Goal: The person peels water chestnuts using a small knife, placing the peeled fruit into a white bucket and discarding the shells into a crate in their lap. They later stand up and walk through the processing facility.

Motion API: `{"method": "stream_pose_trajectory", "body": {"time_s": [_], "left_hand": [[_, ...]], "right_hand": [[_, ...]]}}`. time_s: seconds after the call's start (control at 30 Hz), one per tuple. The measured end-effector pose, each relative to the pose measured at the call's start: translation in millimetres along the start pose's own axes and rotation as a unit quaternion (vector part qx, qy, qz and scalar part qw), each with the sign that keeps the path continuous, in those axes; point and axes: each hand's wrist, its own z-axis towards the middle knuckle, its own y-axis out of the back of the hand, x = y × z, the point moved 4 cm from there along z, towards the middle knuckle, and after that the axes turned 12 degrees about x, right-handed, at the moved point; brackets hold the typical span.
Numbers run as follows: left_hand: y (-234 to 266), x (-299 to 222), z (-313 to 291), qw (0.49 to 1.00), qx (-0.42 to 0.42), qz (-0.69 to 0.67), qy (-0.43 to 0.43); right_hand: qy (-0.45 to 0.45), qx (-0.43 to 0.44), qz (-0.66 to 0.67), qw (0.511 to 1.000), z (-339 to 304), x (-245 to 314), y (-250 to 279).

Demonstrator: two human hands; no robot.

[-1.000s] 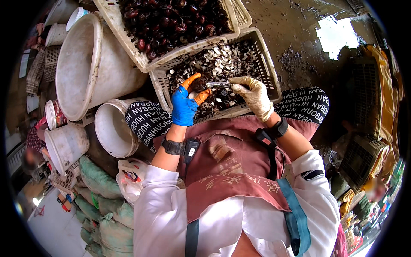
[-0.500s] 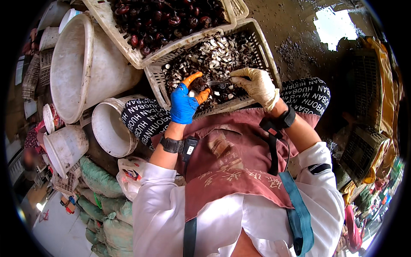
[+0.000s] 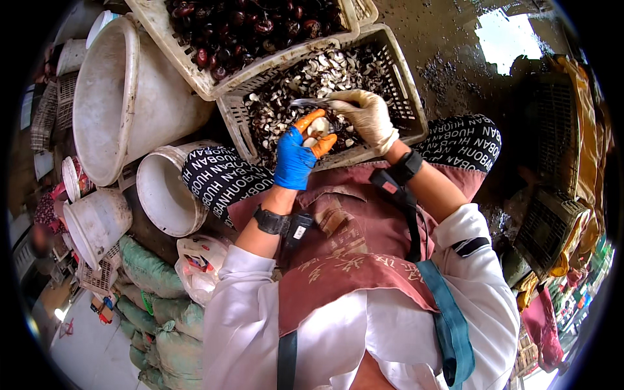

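My left hand [image 3: 298, 157], in a blue glove with orange finger and thumb tips, is curled around a water chestnut [image 3: 318, 128] whose pale peeled flesh shows. Close by on the right, my right hand [image 3: 367, 120] in a cream glove grips a thin peeling knife [image 3: 308, 103]. Its metal blade points left, just above the chestnut; whether it touches cannot be made out. Below both hands lies a plastic crate [image 3: 408, 88] strewn with white and dark peelings [image 3: 325, 68]. Dark red unpeeled water chestnuts [image 3: 263, 27] fill another crate [image 3: 185, 62] at the far side.
On my left stand a large white tub [image 3: 133, 97], a white bucket [image 3: 170, 201] and another bucket [image 3: 101, 224]. Green sacks [image 3: 149, 270] and a plastic bag [image 3: 195, 260] lie nearer. Wet floor [image 3: 448, 58] spreads beyond the crates. A dark crate [image 3: 549, 227] stands at right.
The water chestnut's white flesh now faces up where dark skin showed before. My right hand and the knife have moved left and slightly farther away; my left hand has shifted a little right.
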Motion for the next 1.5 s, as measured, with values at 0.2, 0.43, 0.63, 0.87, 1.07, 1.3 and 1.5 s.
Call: {"method": "stream_pose_trajectory", "body": {"time_s": [0.2, 0.43, 0.63, 0.87, 1.07, 1.3, 1.5], "left_hand": [[18.3, -8.8, 1.2, 1.000, -0.011, -0.013, -0.026], [19.0, -17.4, 2.3, 0.997, 0.011, -0.048, -0.055], [8.5, -2.7, 4.2, 0.973, 0.000, -0.216, 0.075], [42.8, 9.9, 10.6, 0.994, 0.083, -0.066, 0.029], [63.1, 33.4, 23.0, 0.997, 0.003, -0.034, 0.064], [33.1, 28.4, 34.8, 0.985, -0.004, -0.147, 0.091], [17.1, 16.8, 36.4, 0.987, 0.017, -0.127, 0.098]], "right_hand": [[-0.013, -0.036, 0.078, 0.996, -19.7, -9.7, 12.5], [0.005, -0.008, 0.121, 0.993, -30.2, 13.2, -12.7], [0.127, -0.061, -0.115, 0.983, -38.4, 14.4, 17.4], [0.167, -0.035, -0.109, 0.979, -33.4, 19.8, -0.9], [0.223, -0.059, -0.175, 0.957, -54.6, 33.2, 1.0], [0.200, -0.086, -0.176, 0.960, -44.0, 18.9, 14.6], [0.215, -0.085, -0.172, 0.958, -43.9, 28.3, 14.9]]}}
